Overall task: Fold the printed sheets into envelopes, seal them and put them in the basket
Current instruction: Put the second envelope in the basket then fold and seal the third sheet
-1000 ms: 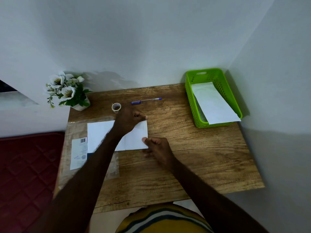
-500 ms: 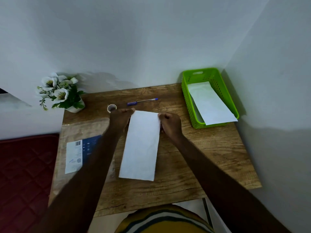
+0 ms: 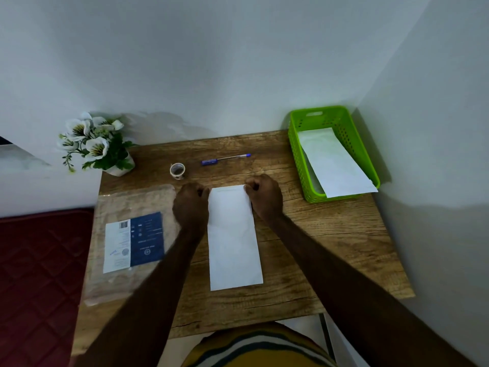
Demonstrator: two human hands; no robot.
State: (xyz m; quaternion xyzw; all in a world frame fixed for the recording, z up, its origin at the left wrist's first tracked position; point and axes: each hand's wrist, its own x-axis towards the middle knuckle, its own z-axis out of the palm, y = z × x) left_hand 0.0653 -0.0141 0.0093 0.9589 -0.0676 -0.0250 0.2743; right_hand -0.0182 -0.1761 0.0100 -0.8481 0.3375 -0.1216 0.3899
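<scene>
Head view: left hand and right hand pinch the light, floppy folded sheet's far corners with curled fingers, best hold there.

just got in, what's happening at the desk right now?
A person is working at a wooden desk. The left hand and right hand each pinch a far corner of a long white envelope lying flat in the middle. One white envelope already sits in the green plastic basket at the far right. A small tape roll, a blue pen and a clear plastic packet with a blue label lie untouched.
</scene>
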